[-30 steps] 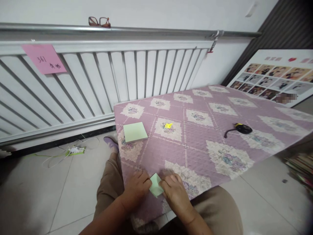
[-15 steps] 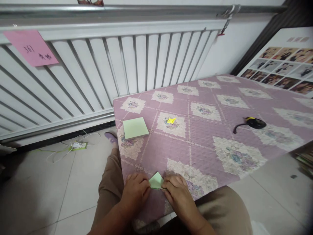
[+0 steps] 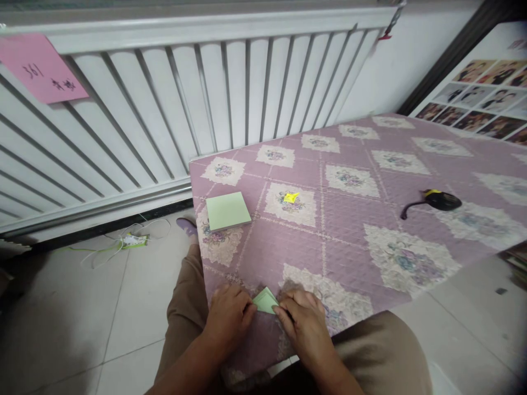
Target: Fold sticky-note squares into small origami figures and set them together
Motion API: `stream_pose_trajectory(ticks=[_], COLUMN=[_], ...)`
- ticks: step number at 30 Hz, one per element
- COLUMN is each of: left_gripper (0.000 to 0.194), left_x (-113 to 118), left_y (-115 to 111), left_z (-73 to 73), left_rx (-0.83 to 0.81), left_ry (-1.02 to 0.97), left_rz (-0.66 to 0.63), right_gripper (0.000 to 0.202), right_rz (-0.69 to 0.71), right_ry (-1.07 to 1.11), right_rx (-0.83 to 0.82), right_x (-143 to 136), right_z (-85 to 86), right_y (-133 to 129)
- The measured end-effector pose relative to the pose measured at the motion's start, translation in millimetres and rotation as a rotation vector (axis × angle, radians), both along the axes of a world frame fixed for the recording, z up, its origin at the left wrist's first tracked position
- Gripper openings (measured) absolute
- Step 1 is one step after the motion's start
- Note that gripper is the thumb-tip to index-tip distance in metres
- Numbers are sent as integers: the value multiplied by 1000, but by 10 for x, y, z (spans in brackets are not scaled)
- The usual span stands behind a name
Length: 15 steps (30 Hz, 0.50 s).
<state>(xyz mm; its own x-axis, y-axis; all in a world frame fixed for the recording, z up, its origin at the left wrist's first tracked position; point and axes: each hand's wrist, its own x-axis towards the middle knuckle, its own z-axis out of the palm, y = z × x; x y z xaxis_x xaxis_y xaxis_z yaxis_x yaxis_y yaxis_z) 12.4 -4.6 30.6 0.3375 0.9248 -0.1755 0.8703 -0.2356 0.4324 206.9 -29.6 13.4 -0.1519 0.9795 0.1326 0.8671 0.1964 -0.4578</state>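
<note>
Head view: left hand, fingers curled in, holds the left corner of a pale green folded paper triangle; right hand pinches its right corner between thumb and fingers. The triangle is at the near end of a mauve, floral-patterned tablecloth. Beyond lie a square, pale green paper pad, a small, bright yellow folded piece and, farther right, a black-and-yellow object.
</note>
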Motion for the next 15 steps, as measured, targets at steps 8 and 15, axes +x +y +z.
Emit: stream_pose_trajectory(ticks=[8,15], left_gripper=[19,19], left_x=[25,37], left_y=[93,175], left_z=[64,108], left_rx=[-22,-64], left_ry=[80,104], left_rz=[-39,-65], right_gripper=[26,26], right_rz=[-85,-134], right_ry=[-22,-69], right_rx=[38,9], right_x=[-27,-43], right_z=[-46,-88], right_y=[2,14])
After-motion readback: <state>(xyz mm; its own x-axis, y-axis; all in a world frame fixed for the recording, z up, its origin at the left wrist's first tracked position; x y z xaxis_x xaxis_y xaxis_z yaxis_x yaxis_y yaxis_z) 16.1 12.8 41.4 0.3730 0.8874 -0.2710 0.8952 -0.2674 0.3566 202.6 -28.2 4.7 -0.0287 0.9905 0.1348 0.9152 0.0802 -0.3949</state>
